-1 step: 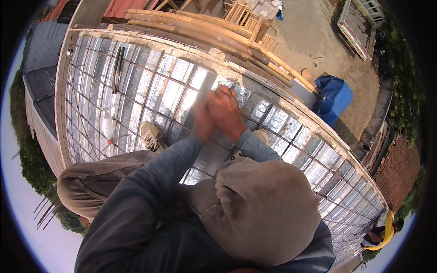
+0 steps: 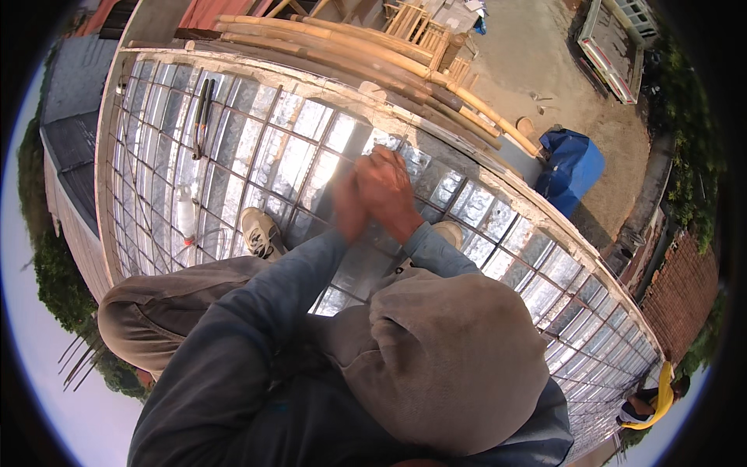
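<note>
- The left hand (image 2: 348, 204) and the right hand (image 2: 387, 191) are pressed together above a grid of steel bars (image 2: 257, 156) laid over shiny foil panels (image 2: 296, 159).
- The right hand lies over the left; the left one is blurred.
- The fingers of both hands are curled in, but I cannot tell whether they grip anything, since nothing shows clearly between them.
- The hands hover over the bars near the far edge of the grid, just before a stack of bamboo poles (image 2: 350, 43).
- A long pair of dark-handled cutters (image 2: 203, 117) lies on the bars, well apart to the left of the hands.
- A clear plastic bottle (image 2: 185, 212) lies on the bars to the left too, near a pale shoe (image 2: 261, 233).
- A second shoe (image 2: 450, 232) shows just beside the right sleeve (image 2: 432, 249).
- A grey hood (image 2: 459, 358) fills the lower middle of the view.
- A blue tarp-covered box (image 2: 572, 167) stands on the ground beyond the grid, to the right.
- Another person in a yellow top (image 2: 650, 401) is at the lower right rim.
</note>
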Available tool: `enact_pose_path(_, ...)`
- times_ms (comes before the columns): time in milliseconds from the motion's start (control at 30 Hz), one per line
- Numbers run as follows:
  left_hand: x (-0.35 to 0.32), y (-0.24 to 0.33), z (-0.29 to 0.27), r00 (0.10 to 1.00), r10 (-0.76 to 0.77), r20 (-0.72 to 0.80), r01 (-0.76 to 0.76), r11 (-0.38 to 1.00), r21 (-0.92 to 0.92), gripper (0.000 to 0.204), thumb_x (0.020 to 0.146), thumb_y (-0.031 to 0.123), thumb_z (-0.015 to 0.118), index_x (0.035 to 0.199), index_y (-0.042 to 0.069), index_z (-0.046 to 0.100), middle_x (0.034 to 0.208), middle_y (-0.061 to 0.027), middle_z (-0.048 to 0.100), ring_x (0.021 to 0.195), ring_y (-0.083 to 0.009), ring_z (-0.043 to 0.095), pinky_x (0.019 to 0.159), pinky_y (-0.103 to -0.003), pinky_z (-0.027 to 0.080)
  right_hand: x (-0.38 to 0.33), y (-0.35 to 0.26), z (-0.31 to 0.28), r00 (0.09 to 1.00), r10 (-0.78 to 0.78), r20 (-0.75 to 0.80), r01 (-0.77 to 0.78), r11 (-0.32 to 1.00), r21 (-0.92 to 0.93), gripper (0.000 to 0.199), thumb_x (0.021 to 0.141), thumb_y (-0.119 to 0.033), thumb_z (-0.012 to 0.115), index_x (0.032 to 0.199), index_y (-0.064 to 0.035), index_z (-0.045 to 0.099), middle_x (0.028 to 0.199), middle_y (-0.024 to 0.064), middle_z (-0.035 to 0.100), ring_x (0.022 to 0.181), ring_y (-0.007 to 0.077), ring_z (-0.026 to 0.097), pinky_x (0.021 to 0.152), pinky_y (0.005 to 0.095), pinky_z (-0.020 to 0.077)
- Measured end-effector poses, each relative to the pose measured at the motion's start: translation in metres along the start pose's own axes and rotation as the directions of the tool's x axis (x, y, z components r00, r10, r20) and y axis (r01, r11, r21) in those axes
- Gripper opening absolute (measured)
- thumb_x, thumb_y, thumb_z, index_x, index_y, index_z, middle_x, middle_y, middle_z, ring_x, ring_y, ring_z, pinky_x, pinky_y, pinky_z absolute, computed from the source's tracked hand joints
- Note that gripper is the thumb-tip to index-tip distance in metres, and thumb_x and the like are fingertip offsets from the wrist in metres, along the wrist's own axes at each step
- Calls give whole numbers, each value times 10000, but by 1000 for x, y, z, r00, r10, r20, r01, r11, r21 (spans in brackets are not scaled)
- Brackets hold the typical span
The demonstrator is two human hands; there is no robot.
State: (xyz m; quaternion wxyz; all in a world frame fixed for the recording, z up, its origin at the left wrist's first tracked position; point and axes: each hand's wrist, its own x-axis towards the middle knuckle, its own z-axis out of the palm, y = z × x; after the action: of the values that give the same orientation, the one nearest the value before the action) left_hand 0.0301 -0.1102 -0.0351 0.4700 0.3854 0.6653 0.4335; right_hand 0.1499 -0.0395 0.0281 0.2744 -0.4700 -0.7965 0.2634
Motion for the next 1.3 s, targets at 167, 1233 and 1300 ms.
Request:
enact_pose_path(167, 16, 35, 37, 981, -136, -141, 156, 978, 141, 244, 1027, 181, 686, 1205, 19, 722, 1103, -175, 757, 1014, -272, 719, 911, -372, 559, -26, 8, -29, 914, 352, -202, -286, 911, 296, 244, 947, -41, 645, 1160, 31, 739, 1208, 234, 738, 1115, 395, 713, 930, 445, 577)
enact_pose_path(1233, 95, 95, -8, 436, -382, 815, 90, 919, 383, 472, 1016, 116, 621, 1479, 30, 593, 1316, -105, 716, 956, -145, 567, 859, -315, 491, -34, 7, -36, 967, 253, -19, -245, 950, 192, 178, 1034, -181, 611, 1038, -31, 708, 1066, 165, 709, 882, 376, 734, 737, 486, 582)
enact_pose_path(1300, 84, 72, -19, 573, -292, 766, 109, 953, 281, 440, 1073, 213, 579, 1457, -2, 602, 1437, -150, 666, 1322, -253, 628, 1112, -404, 511, -23, 2, -31, 981, 188, 47, -194, 961, 197, 158, 1024, -173, 622, 1075, -41, 692, 1119, 162, 685, 903, 381, 732, 770, 496, 584)
